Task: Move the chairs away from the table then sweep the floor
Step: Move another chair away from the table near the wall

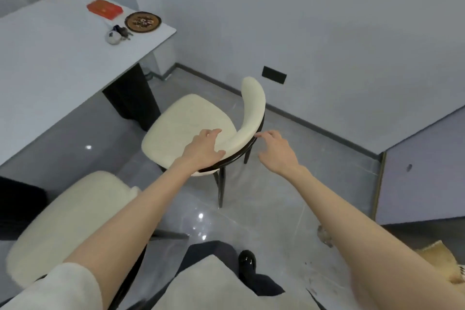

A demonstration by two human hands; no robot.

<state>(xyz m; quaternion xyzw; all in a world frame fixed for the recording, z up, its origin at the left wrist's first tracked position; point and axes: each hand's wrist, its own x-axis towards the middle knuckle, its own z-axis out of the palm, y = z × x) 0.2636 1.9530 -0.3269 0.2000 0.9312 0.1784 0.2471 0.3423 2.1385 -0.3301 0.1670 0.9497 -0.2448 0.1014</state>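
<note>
Two cream upholstered chairs stand on the grey tiled floor (289, 199) beside one white table (50, 63). The far chair (191, 128), with curved backrest and dark legs, sits just off the table's near corner, its seat clear of the tabletop edge. The near chair (65, 224) is at lower left, close to the person, its seat partly hidden by the left forearm. On the table lie three items: one red box (104, 8), one round brown dish (143, 21) and one small cluster of keys (118, 34). The left hand (203, 151) rests on the lower end of the far chair's backrest, fingers loosely curled over it, thumb beneath. The right hand (276, 151) is spread open, fingertips just touching or nearly touching the backrest's outer rim; which cannot be told. It holds nothing.
</note>
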